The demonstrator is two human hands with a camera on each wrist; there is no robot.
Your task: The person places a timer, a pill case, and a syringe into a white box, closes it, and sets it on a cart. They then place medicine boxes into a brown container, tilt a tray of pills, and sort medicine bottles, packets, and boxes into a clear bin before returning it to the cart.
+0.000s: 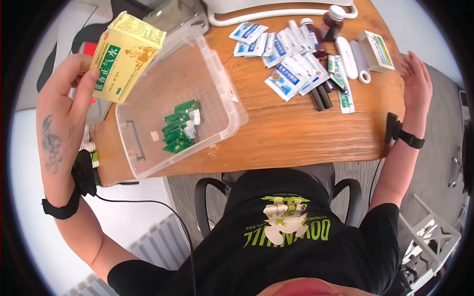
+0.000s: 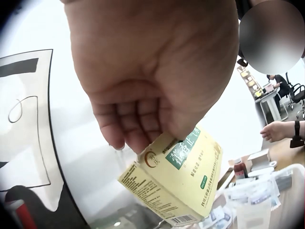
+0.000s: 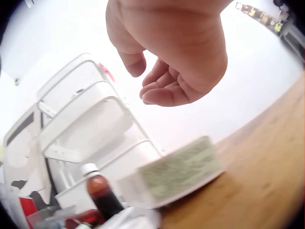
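My left hand point(image 1: 64, 103) pinches a yellow medicine carton point(image 1: 131, 61) between thumb and fingers, raised over the left side of a clear plastic bin. In the left wrist view the carton point(image 2: 190, 174) hangs tilted below the curled fingers, its green label and barcode end showing. Several small green packs with white parts point(image 1: 180, 128) lie inside the bin point(image 1: 238, 111). At the table's right edge my right hand point(image 1: 417, 81) holds nothing, its fingers loosely bent in the right wrist view. A white and green box point(image 1: 376, 52) is the nearest thing to it.
Blue and white sachets point(image 1: 286, 76) are heaped at the back middle of the wooden table point(image 1: 276, 133). Brown bottles point(image 1: 332, 22), a white thermometer-like stick point(image 1: 346, 58) and a green-white tube point(image 1: 345, 96) lie beside them. A white rack point(image 3: 90, 124) stands behind.
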